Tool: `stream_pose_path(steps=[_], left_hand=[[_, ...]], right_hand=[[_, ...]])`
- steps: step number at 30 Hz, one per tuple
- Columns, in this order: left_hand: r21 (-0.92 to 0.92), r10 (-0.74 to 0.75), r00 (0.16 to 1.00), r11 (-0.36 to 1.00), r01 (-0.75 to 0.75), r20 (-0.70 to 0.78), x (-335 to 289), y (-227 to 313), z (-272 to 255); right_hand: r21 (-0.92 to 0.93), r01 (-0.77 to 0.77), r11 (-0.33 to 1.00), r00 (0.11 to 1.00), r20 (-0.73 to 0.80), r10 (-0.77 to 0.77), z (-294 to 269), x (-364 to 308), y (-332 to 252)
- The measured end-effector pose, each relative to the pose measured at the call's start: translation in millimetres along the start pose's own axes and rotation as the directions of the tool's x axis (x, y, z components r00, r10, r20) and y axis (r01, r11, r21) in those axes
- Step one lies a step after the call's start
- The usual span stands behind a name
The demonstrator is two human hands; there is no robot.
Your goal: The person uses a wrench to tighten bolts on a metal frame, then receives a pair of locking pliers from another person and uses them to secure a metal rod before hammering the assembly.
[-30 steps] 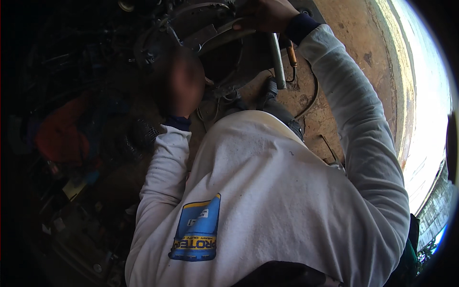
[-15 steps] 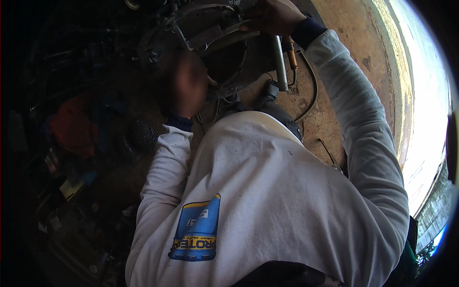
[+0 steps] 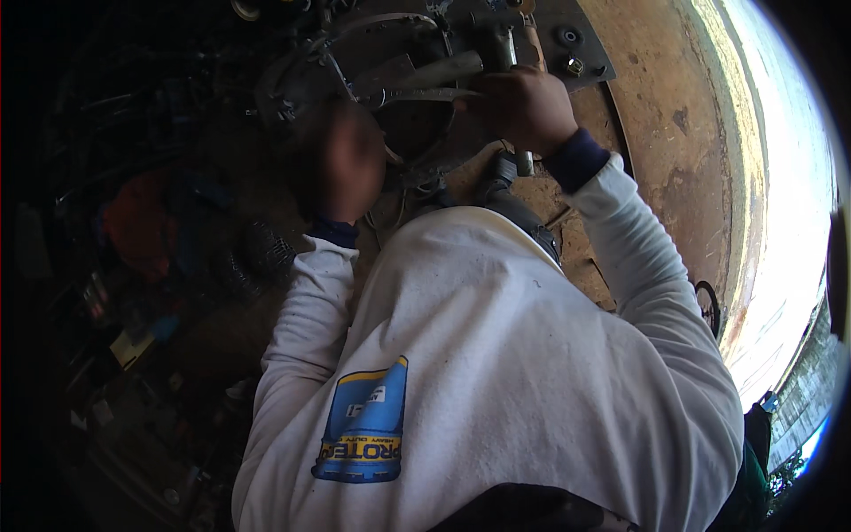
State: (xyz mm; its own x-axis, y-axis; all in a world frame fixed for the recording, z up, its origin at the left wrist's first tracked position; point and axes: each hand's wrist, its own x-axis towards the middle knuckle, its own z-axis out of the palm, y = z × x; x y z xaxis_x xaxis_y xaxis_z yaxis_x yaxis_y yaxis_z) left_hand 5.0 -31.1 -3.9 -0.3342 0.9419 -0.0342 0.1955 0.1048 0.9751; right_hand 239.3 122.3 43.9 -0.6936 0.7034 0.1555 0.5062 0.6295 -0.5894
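My right hand [image 3: 525, 108] is closed at the right end of a thin curved metal strip [image 3: 425, 94], fingers bent toward the left. The strip arcs over a dark metal plate with a large round opening [image 3: 417, 137]. Near the strip's left end is my left hand [image 3: 347, 168], held up. It is dark and blurred, so its fingers and anything in them are hidden. A short grey metal tube [image 3: 452, 67] lies just beyond the strip. Behind my right hand, a pale pipe [image 3: 506, 49] and an orange-brown handle [image 3: 533, 44] are partly covered.
A dark work surface [image 3: 554, 62] carries a round fitting [image 3: 569, 36] and a nut-like piece [image 3: 575, 66]. To the left, in shadow, lie red cloth [image 3: 137, 222] and scattered items. My boots [image 3: 502, 167] stand below on a brown floor [image 3: 665, 133].
My right hand has come down toward me, swinging the strip's right end nearer. The round fitting and nut-like piece are now uncovered. My left hand has hardly moved.
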Motion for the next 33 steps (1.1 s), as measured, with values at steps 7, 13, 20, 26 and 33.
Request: stream_pose_path(steps=[7,13,20,26,33], left_hand=[[-0.041,0.014,0.999,0.999,-0.013,0.032,1,1,0],[-0.013,-0.011,0.999,1.0,0.011,0.038,1,7,-1],[0.018,0.022,0.999,1.0,-0.022,0.025,1,0,-2],[0.033,-0.005,1.0,0.999,0.005,-0.007,-3,6,2],[0.054,-0.029,0.999,0.998,0.031,-0.045,-2,5,3]], right_hand=[[0.128,-0.157,0.979,0.969,-0.172,0.178,27,-76,-39],[-0.035,0.045,0.998,0.993,-0.112,-0.049,-7,-45,5],[-0.261,0.308,0.915,0.951,0.054,-0.305,-31,44,39],[-0.116,0.384,0.916,0.899,0.272,-0.343,-33,82,59],[-0.038,0.424,0.905,0.859,0.335,-0.388,-33,105,57]])
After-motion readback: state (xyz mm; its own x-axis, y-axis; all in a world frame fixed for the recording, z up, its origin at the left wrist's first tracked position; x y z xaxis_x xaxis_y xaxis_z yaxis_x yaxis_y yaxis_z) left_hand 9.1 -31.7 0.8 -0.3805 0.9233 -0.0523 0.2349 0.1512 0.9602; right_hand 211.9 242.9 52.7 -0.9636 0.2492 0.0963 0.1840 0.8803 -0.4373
